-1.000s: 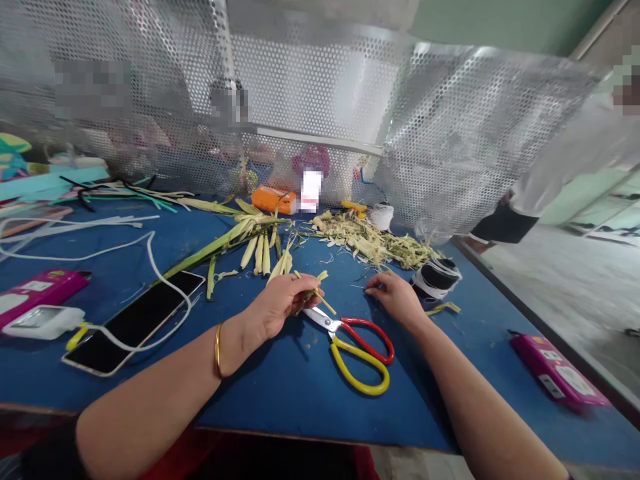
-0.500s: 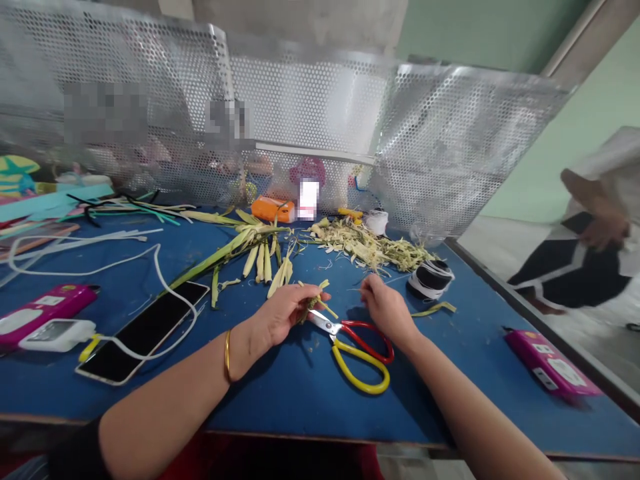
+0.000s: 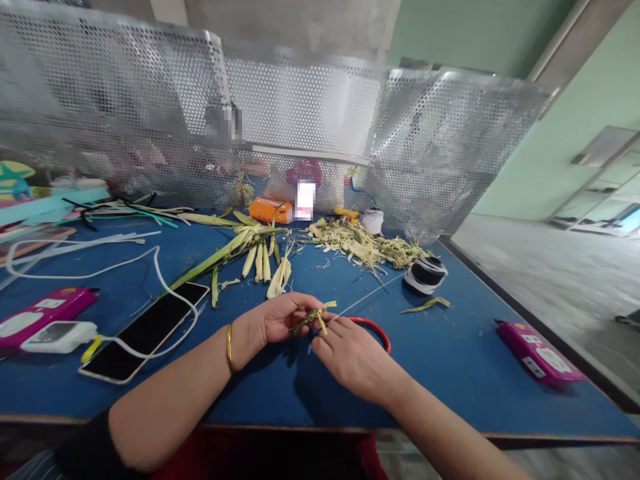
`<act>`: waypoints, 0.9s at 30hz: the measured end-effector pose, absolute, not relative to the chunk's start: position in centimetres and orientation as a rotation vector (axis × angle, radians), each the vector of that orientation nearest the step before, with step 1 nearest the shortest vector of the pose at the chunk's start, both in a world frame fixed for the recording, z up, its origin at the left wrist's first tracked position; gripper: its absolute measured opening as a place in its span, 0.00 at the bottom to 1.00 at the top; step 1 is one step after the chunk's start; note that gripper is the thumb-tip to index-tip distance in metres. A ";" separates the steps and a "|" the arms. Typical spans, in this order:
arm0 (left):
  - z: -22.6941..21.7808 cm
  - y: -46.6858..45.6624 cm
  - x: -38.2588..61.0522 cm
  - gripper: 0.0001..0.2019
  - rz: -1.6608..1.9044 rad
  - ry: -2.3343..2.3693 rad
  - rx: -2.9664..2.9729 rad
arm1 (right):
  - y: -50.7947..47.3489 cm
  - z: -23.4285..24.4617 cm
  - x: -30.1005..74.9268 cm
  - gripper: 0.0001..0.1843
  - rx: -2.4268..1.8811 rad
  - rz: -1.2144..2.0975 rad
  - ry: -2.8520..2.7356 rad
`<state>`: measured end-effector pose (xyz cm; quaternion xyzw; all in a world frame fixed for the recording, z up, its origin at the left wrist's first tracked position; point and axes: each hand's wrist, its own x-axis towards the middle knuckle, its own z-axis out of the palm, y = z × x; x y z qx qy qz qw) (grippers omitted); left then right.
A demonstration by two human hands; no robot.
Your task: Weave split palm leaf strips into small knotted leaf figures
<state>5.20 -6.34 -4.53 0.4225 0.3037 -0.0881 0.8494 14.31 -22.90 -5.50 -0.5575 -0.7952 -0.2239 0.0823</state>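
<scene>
My left hand is closed on a small bundle of green-yellow leaf strips just above the blue table. My right hand has its fingers pinched at the bundle's right end, and a thin white thread runs from there up to a black-and-white spool. Under my right hand lie scissors, of which only a red handle loop shows.
Cut leaf strips and a heap of leaf scraps lie beyond my hands. At the left are a phone with a white cable, a white device and a pink box. Another pink box lies right. A perforated metal screen stands behind.
My right hand moved from the table near the spool across to the bundle, drawing the thread along and covering the scissors. The person walking at the right has left the view.
</scene>
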 end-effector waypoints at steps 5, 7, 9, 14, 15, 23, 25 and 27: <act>-4.6 -6.5 5.1 0.06 -0.254 0.496 0.839 | -23.3 -5.7 13.3 0.09 -1.637 -0.647 -2.403; -4.2 -6.4 5.0 0.05 -0.215 0.486 0.814 | -23.5 -5.7 13.2 0.10 -1.654 -0.604 -2.403; -3.7 -6.2 4.8 0.04 -0.134 0.515 0.821 | -23.9 -5.7 13.4 0.10 -1.706 -0.525 -2.301; -2.1 -5.3 4.6 0.04 0.035 0.617 0.843 | -25.9 -5.5 15.1 0.11 -2.218 -0.297 -1.644; -1.8 -5.2 4.5 0.04 0.054 0.630 0.839 | -26.3 -5.5 15.6 0.11 -2.293 -0.250 -1.639; -1.5 -4.9 4.4 0.02 0.139 0.680 0.809 | -28.2 -6.0 16.6 0.32 -2.388 -0.078 -1.765; -1.7 -4.8 4.4 0.02 0.161 0.679 0.805 | -28.8 -5.7 16.6 0.38 -2.485 0.005 -1.748; -1.8 -4.8 4.5 0.03 0.184 0.681 0.813 | -29.6 -5.3 17.0 0.42 -2.536 0.137 -1.686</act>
